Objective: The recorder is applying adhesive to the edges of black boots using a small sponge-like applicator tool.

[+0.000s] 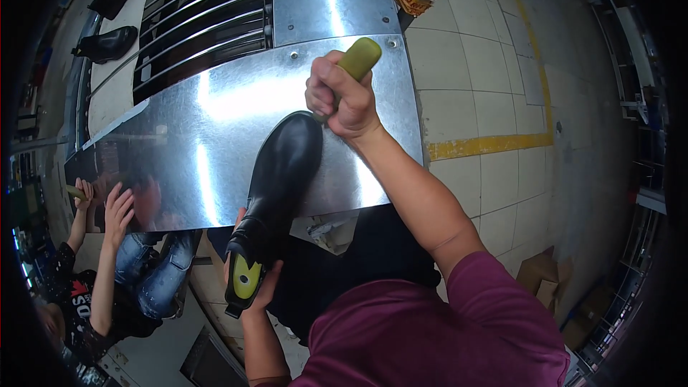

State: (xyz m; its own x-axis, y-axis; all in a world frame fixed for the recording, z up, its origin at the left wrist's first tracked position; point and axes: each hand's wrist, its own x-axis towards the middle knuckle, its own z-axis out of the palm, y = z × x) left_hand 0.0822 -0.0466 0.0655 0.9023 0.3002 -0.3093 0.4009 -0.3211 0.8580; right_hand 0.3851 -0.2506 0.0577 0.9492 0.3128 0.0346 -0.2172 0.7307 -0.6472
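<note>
A black ankle boot [285,161] lies across the near edge of the metal table, its toe pointing away from me. In its opening, close to my body, shows a yellow-green shoe last [246,281] with a hole in its top. My left hand [269,288] is wrapped round the boot's shaft from below; part of the hand is hidden behind the boot. Just beyond the toe, my right hand [345,97] is closed round an olive-green rounded bar [362,56]. The bar's lower end is at the toe's edge; whether it touches the boot I cannot tell.
The shiny metal table [229,129] meets a roller section [208,11] beyond it. Two black boots stand on a pale belt at the far left, one of them a low boot [107,44]. A co-worker's hand [118,208] is at the table's left end. Cardboard boxes [537,276] lie on the floor at right.
</note>
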